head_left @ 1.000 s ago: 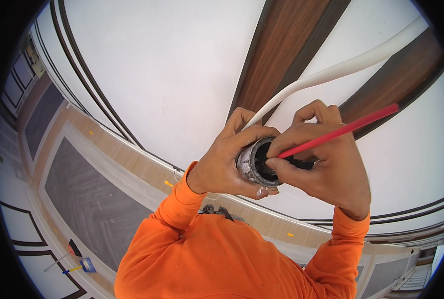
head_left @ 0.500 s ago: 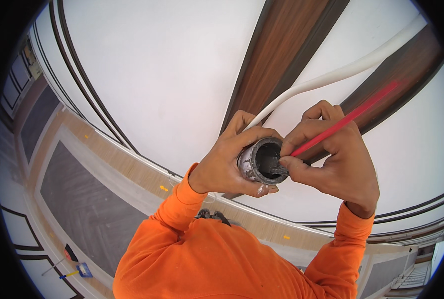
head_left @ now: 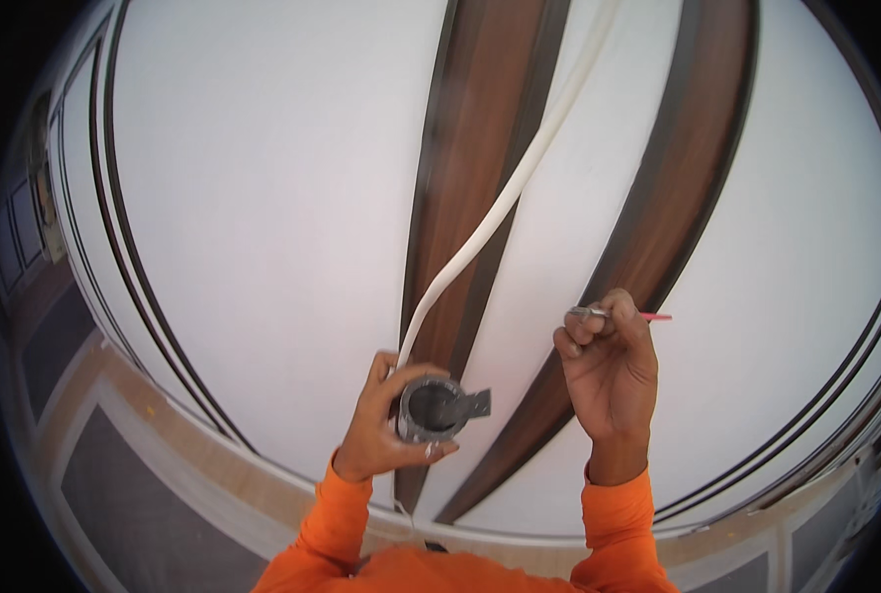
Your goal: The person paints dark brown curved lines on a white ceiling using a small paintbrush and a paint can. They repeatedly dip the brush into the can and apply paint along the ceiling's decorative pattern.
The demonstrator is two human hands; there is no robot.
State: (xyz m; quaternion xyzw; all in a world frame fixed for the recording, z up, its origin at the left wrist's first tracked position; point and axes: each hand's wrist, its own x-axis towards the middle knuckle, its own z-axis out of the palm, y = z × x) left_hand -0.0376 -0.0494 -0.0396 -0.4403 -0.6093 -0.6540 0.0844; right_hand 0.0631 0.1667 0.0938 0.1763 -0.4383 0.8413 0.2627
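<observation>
My left hand (head_left: 363,435) is wrapped around a small round can (head_left: 408,423) with dark grey paint inside. A flat dark grey strip (head_left: 477,404) sticks out over the can's right rim. To the right and a little higher, my right hand (head_left: 614,385) pinches a thin paintbrush with a red handle (head_left: 656,317). The brush lies nearly level, its handle pointing right and its pale tip end pointing left, apart from the can. A white tube (head_left: 505,203) runs down to my left hand; whether the fingers touch it is hidden.
Ahead stands a white wall (head_left: 263,217) with two brown wood-look strips, one (head_left: 480,119) with dark edges behind the tube, the other (head_left: 648,227) behind my right hand. Dark double trim lines cross the wall's sides. Below lies a floor with grey panels (head_left: 144,504) and tan borders.
My right hand has drawn the brush out of the can and away to the right, turning it level. The can in my left hand now appears lower and further left; the view has tilted up.
</observation>
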